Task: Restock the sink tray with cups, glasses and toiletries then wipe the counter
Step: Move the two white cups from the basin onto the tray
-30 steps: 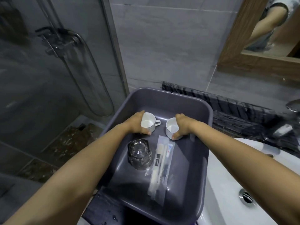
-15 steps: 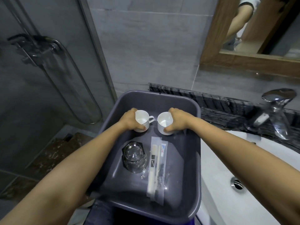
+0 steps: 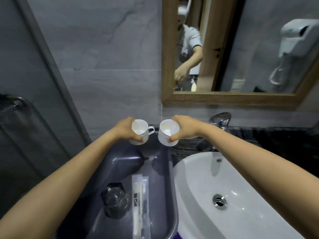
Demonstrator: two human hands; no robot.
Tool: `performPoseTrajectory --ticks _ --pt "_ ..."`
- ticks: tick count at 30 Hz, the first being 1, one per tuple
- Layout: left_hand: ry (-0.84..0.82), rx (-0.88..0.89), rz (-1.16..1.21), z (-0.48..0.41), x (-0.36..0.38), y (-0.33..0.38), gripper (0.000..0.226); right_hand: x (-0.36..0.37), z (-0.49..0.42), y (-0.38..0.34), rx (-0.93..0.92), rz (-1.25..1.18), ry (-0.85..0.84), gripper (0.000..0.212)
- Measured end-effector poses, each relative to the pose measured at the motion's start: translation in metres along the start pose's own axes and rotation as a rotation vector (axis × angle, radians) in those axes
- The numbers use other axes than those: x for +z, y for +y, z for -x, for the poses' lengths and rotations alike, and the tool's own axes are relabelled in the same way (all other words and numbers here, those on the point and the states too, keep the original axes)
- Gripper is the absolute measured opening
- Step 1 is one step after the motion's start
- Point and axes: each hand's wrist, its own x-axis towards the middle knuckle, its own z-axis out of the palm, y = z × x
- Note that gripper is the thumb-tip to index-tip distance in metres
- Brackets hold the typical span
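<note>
My left hand (image 3: 123, 130) grips a white cup (image 3: 140, 131) with its handle pointing right. My right hand (image 3: 185, 129) grips a second white cup (image 3: 168, 131). Both cups are lifted above the far end of the dark grey tub (image 3: 160, 171), close together. Inside the tub lie a clear glass (image 3: 114, 200) on its side and a wrapped toothbrush kit (image 3: 140, 204) beside it.
A white basin (image 3: 241, 195) with a drain sits right of the tub. A chrome tap (image 3: 220, 119) stands on the dark stone counter (image 3: 276, 140) behind it. A wood-framed mirror (image 3: 233, 99) hangs above; a glass shower door is at the left.
Both hands have lifted the two cups out of the tub and raised them toward the wall. My view has swung up and to the right.
</note>
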Motion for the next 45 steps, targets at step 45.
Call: performPoseTrajectory --ticks 45 --pt "-0.325 0.360 -0.001 0.022 0.328 0.437 0.078 -0.089 0.317 0.482 0.611 -0.176 0.319 0.064"
